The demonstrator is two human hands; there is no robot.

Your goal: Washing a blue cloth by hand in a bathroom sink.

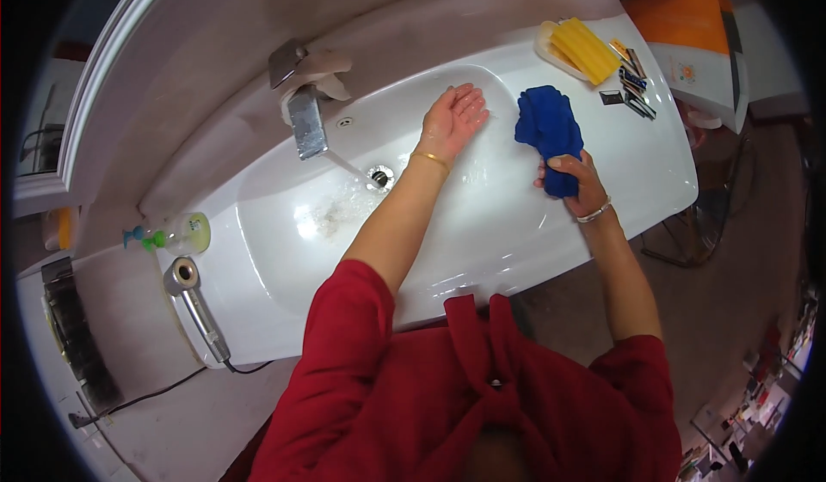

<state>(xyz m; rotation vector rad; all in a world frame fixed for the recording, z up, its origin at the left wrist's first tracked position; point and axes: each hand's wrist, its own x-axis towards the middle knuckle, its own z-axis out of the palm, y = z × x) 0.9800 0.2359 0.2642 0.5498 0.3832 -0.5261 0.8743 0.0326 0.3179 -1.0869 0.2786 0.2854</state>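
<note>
My left hand (453,123) is over the white sink basin (284,241), palm up, fingers extended and holding nothing. A gold bracelet circles that wrist, and the skin looks wet. To its left, the square metal faucet (308,125) pours a stream of water (348,169) toward the drain (379,178). Over the basin's right side, my right hand (588,188) grips a bunched dark blue cloth (548,121), thumb on top and fingers underneath. The cloth's upper part spreads out beyond the hand. A silver bangle is on the right wrist.
On the right ledge, folded yellow cloths or sponges (589,50) sit in a dish beside several small slim items (635,82). An orange and white box (688,30) stands beyond. Left are a pump bottle (188,233) and a corded silver hair dryer (198,306). Right is a dark-framed stool (688,233).
</note>
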